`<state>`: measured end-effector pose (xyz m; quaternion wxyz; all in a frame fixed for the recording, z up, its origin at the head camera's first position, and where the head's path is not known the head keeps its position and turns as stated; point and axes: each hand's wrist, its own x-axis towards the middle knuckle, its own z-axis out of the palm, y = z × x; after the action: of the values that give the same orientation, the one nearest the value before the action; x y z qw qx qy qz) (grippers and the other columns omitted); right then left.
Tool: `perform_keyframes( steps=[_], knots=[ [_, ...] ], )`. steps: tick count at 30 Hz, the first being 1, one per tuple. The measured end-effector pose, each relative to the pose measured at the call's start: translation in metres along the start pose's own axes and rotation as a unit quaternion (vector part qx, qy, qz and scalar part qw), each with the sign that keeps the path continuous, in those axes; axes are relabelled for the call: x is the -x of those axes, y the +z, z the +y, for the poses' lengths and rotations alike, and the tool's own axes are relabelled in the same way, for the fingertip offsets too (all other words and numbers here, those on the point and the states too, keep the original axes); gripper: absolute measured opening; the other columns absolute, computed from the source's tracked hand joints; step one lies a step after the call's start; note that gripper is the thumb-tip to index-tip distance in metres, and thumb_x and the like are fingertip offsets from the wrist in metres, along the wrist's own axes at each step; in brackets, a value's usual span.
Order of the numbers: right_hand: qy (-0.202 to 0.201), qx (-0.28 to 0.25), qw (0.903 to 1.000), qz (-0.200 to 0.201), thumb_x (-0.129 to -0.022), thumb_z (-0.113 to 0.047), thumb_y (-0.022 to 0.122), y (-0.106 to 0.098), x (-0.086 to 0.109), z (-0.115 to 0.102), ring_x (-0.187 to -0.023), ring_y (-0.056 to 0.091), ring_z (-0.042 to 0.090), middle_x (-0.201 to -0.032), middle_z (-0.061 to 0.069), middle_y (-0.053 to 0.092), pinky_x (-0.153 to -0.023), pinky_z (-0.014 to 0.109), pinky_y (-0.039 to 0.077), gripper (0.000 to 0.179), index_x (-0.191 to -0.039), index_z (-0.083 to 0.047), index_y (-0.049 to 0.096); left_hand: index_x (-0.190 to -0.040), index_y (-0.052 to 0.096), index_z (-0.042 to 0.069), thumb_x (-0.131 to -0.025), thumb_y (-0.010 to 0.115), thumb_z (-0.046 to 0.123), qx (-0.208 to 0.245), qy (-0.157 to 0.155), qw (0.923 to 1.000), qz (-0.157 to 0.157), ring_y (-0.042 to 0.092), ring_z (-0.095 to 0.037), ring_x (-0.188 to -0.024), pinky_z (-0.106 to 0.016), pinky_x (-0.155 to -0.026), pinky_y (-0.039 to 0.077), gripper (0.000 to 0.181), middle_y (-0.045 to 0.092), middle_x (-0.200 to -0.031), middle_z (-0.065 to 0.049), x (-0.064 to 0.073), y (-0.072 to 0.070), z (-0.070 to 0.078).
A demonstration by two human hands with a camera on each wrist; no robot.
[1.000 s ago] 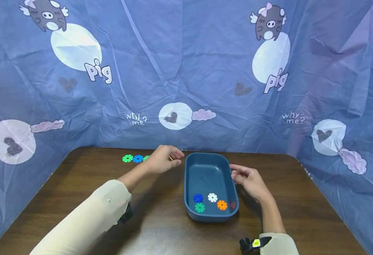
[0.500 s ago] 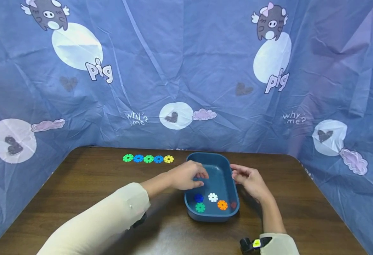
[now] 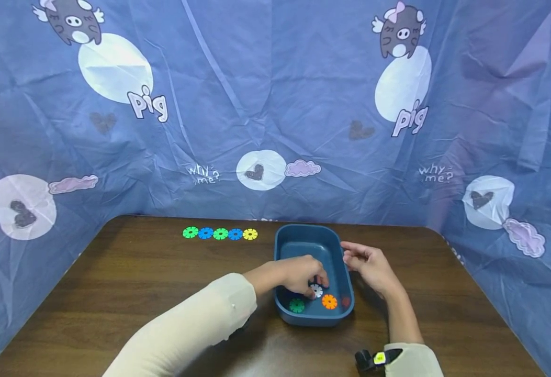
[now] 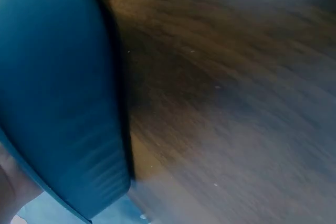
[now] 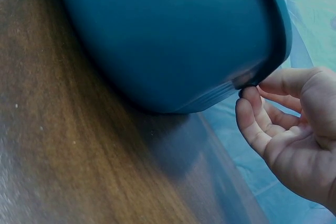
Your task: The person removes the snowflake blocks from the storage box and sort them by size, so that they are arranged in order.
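"What can you read ahead of you?"

"On the blue cloth backdrop [image 3: 299,99] you have "pig" [image 3: 147,104] at upper left and a second "pig" [image 3: 409,121] at upper right, each printed in pale letters."

"And lower down?"

"There you see "why me?" [image 3: 203,174] left of centre, and another "why me?" [image 3: 436,173] towards the right."

"And the yellow label [image 3: 380,358] on the black band [image 3: 392,356] by your right sleeve [image 3: 414,361]?"

"Its marks are too small for you to read."
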<state>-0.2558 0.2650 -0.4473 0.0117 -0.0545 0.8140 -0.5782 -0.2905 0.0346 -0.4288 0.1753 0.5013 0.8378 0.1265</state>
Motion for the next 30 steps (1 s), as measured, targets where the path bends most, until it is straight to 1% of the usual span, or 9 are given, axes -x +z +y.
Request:
perform_keyframes(
  steps=[4,7,11,15,18,21,24,28,30],
  knots=[
    [-0.001,0.003,1.0000,-0.001,-0.102,-0.008,0.062,0.000,-0.001,-0.001,-0.096,0.066,0.018,-0.115,0.023,0.066,-0.082,0.028,0.059,0.040,-0.140,0.004,0.058,-0.114,0.076,0.018,-0.087,0.085,0.022,0.043,-0.030,0.9986,-0.009,0.060,-0.005,-0.090,-0.017,-0.083,0.050,0.029,0.069,-0.099,0.010,-0.008,-0.002,-0.007],
    [0.001,0.002,1.0000,0.000,-0.102,-0.008,0.062,0.000,-0.001,-0.002,-0.097,0.066,0.019,-0.116,0.023,0.066,-0.083,0.028,0.059,0.040,-0.140,0.004,0.058,-0.110,0.076,0.018,-0.084,0.087,0.021,0.065,-0.042,0.9969,-0.015,0.060,-0.005,-0.087,-0.017,-0.081,0.050,0.029,0.069,-0.094,0.011,-0.012,-0.002,-0.010],
    [0.005,0.001,1.0000,0.001,-0.102,-0.008,0.062,0.000,0.000,-0.003,-0.099,0.066,0.020,-0.117,0.024,0.066,-0.084,0.030,0.059,0.041,-0.140,0.004,0.058,-0.107,0.075,0.018,-0.082,0.089,0.020,0.074,-0.045,0.9961,-0.017,0.060,-0.005,-0.085,-0.016,-0.079,0.050,0.028,0.069,-0.092,0.011,-0.014,-0.002,-0.009],
    [0.005,0.003,1.0000,0.002,-0.102,-0.009,0.062,0.001,0.001,-0.003,-0.099,0.066,0.021,-0.118,0.024,0.066,-0.083,0.030,0.059,0.041,-0.141,0.004,0.058,-0.103,0.075,0.018,-0.081,0.089,0.019,0.078,-0.046,0.9958,-0.013,0.059,-0.005,-0.083,-0.016,-0.075,0.050,0.026,0.067,-0.088,0.010,-0.013,-0.002,-0.008],
    [0.003,0.004,1.0000,0.001,-0.102,-0.008,0.063,0.001,0.002,-0.003,-0.098,0.066,0.021,-0.117,0.025,0.066,-0.082,0.028,0.059,0.041,-0.141,0.005,0.057,-0.096,0.076,0.017,-0.082,0.089,0.016,0.080,-0.037,0.9961,-0.008,0.058,-0.005,-0.078,-0.016,-0.071,0.050,0.019,0.067,-0.083,0.010,-0.012,-0.004,-0.006],
    [0.002,0.001,1.0000,0.002,-0.101,-0.007,0.063,0.001,0.002,-0.002,-0.096,0.066,0.020,-0.116,0.026,0.066,-0.081,0.027,0.058,0.041,-0.140,0.005,0.058,-0.091,0.077,0.015,-0.084,0.086,0.014,0.086,-0.021,0.9961,0.004,0.059,-0.003,-0.075,-0.015,-0.070,0.050,0.011,0.068,-0.080,0.011,-0.009,-0.008,-0.005],
    [0.000,-0.001,1.0000,0.002,-0.101,-0.006,0.063,0.001,0.001,-0.001,-0.094,0.066,0.019,-0.114,0.025,0.066,-0.080,0.027,0.059,0.041,-0.140,0.005,0.058,-0.094,0.079,0.013,-0.088,0.082,0.011,0.109,-0.019,0.9936,0.025,0.062,-0.001,-0.076,-0.015,-0.072,0.052,0.007,0.071,-0.081,0.010,-0.004,-0.017,-0.005],
    [0.002,0.002,1.0000,0.005,-0.100,-0.005,0.063,0.002,-0.001,0.000,-0.093,0.066,0.019,-0.113,0.024,0.066,-0.080,0.027,0.059,0.040,-0.139,0.005,0.059,-0.101,0.078,0.010,-0.092,0.078,0.008,0.161,-0.027,0.9848,0.059,0.067,-0.004,-0.078,-0.019,-0.071,0.056,0.009,0.073,-0.085,0.007,0.006,-0.031,-0.010],
    [0.003,0.006,1.0000,0.005,-0.101,-0.005,0.063,0.002,-0.001,0.001,-0.094,0.066,0.019,-0.114,0.023,0.066,-0.081,0.027,0.059,0.040,-0.139,0.004,0.059,-0.102,0.078,0.009,-0.092,0.077,0.007,0.180,-0.028,0.9803,0.077,0.068,-0.005,-0.077,-0.021,-0.071,0.057,0.010,0.074,-0.086,0.005,0.012,-0.038,-0.014]
  ],
)
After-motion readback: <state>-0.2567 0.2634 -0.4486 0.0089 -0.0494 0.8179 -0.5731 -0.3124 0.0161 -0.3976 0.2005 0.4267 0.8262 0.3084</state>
